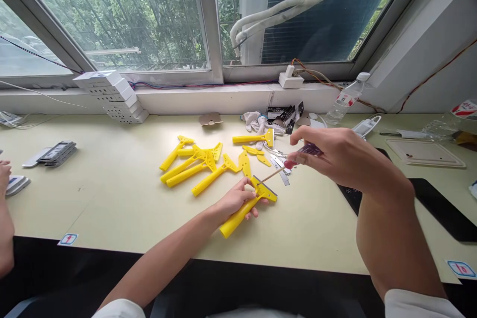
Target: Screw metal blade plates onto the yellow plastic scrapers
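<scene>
My left hand (235, 199) is wrapped around the neck of a yellow scraper (238, 218), whose wide head carries a dark blade edge and points away from me. My right hand (328, 151) grips the handle of a screwdriver (274, 174) from above. Its shaft slants down to the left, and the tip meets the scraper's head near a screw spot. Several more yellow scrapers (190, 169) lie in a group to the left. Another scraper (251, 138) rests behind, close to loose yellow head pieces (257, 155) and thin metal blades (280, 166).
A grey-white glove (255, 121) and black packets (285, 117) lie at the back. Stacked white boxes (115, 97) and a plastic bottle (346, 99) stand by the window. A black phone-like slab (443, 208) lies at right. Another person's hand (4, 174) shows at far left.
</scene>
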The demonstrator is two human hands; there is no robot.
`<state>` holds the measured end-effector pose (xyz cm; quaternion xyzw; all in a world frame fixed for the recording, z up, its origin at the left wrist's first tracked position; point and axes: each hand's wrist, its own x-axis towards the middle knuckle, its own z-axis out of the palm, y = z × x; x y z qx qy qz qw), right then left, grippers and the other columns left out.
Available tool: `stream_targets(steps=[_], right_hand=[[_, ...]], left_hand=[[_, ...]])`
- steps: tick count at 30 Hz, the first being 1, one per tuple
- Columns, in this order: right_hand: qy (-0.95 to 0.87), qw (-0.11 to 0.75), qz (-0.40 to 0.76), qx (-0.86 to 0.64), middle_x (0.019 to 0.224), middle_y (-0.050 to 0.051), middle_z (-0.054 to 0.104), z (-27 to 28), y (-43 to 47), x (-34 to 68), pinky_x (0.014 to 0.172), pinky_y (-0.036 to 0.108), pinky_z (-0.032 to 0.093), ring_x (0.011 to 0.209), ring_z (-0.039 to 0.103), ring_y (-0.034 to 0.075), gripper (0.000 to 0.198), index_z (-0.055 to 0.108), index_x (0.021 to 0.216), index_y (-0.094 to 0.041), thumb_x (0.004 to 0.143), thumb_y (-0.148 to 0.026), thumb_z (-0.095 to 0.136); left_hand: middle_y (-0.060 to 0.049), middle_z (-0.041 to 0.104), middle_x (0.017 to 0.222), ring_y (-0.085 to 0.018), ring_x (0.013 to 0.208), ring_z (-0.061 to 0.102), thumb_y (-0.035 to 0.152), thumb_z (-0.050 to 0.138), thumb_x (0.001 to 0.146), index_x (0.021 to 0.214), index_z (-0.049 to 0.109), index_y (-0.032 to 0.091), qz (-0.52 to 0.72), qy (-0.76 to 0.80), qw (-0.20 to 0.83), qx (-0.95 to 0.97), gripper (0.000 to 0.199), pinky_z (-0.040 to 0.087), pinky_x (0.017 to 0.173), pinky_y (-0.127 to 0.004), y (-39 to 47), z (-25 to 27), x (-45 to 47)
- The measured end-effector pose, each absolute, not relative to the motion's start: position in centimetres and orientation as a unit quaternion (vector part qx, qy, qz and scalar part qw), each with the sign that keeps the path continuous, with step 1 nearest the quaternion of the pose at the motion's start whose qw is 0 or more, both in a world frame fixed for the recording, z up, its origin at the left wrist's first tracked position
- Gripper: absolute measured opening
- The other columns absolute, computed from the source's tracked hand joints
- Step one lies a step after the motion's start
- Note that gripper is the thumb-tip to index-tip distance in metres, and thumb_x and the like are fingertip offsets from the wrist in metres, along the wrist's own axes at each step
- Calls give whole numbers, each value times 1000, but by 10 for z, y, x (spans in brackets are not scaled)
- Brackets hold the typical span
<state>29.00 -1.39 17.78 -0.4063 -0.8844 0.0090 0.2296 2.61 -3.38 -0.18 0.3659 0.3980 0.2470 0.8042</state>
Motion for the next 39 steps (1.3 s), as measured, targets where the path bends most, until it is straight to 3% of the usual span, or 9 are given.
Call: stream_targets(steps=[3,6,9,13,21,31,36,39], right_hand=[[-863,229,-18,-450,77,1,70,175,-15,286,64,31,40,62,61,19,31,64,113,-24,104,-54,63],[-895,216,50,-388,103,7,72,179,-18,287,67,31,45,72,63,18,23,59,118,-23,103,-41,63],[-916,211,97,-326,103,6,68,181,-17,291,72,30,48,79,63,18,6,59,110,-25,106,-26,55],[-901,262,46,-342,104,5,67,177,-10,292,74,30,48,83,65,18,11,62,115,-25,105,-23,59],[-905,240,-27,-351,102,2,72,177,-16,283,68,28,42,71,64,15,5,66,107,-25,103,-25,63],[-840,281,44,-462,96,1,79,167,-13,272,71,31,47,75,71,19,21,65,117,-26,98,-30,71],[-799,368,78,-470,86,-1,71,158,-10,263,65,30,45,65,62,16,39,62,125,-26,94,-44,79],[-750,441,189,-454,87,-1,65,135,-1,257,56,29,43,57,52,13,56,60,128,-25,87,-54,85]], left_hand=[[-14,79,114,-16,57,72,29,70,92,118,41,25,247,398,802,370,40,46,40,-19,-34,-2,26],[-14,79,114,-17,57,73,28,70,91,118,41,25,252,395,802,371,40,47,41,-20,-33,-4,25],[-14,79,113,-17,57,73,30,71,91,117,41,25,248,392,805,369,41,46,40,-19,-32,-5,25],[-14,79,113,-16,56,72,30,70,92,117,40,25,241,391,804,378,39,46,40,-19,-33,-2,26],[-13,79,110,-16,57,72,27,67,92,117,40,24,238,392,804,378,37,45,40,-19,-33,2,26],[-13,79,109,-18,58,73,30,73,88,114,41,25,256,391,802,373,41,46,42,-20,-31,-5,26],[-12,79,110,-17,56,73,32,73,86,115,41,25,261,381,800,383,44,45,40,-20,-32,-5,26],[-11,79,111,-16,55,72,32,73,86,116,40,26,267,374,796,394,45,45,40,-20,-34,-3,27]])
